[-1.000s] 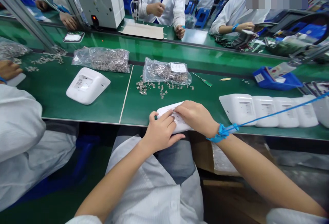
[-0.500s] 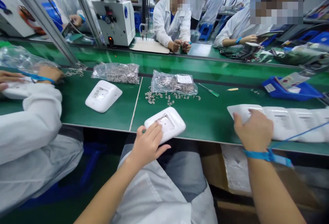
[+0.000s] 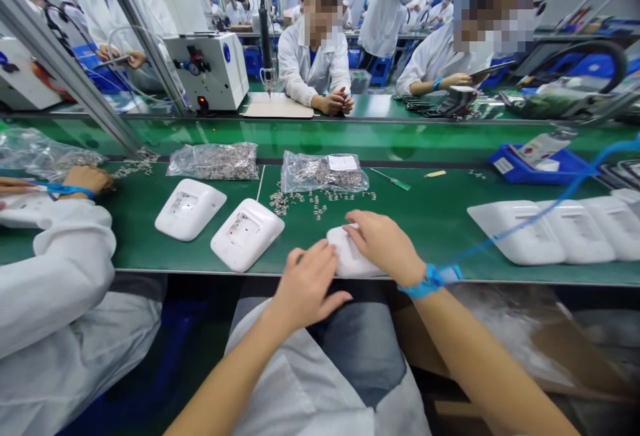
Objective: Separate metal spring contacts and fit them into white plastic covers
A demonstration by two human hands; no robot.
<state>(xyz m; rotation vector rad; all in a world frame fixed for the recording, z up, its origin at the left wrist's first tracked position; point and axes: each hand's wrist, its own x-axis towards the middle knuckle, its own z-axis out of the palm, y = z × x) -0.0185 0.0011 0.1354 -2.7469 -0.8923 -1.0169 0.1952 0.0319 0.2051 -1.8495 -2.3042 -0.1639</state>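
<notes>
A white plastic housing [image 3: 345,253] lies at the front edge of the green bench, partly covered by my hands. My right hand [image 3: 383,243], with a blue strap at the wrist, grips it from above and the right. My left hand [image 3: 309,283] has its fingers stretched out and its thumb apart; its fingertips are at the housing's left edge. Left of it, a second white housing [image 3: 247,235] shows a recessed rectangle on top. Another similar housing [image 3: 190,209] lies further left. Small metal parts [image 3: 317,206] are scattered behind my hands.
Clear bags of metal parts [image 3: 325,173] [image 3: 215,161] lie along the back. A green-handled screwdriver [image 3: 399,184] and blue tray [image 3: 545,168] are to the right. More housings [image 3: 530,233] stand in a row at right. A co-worker's arm [image 3: 75,223] reaches in at left.
My right hand has come left from the row with a housing. The housing under my left hand has moved left onto the bench beside the other one. The view has shifted slightly.
</notes>
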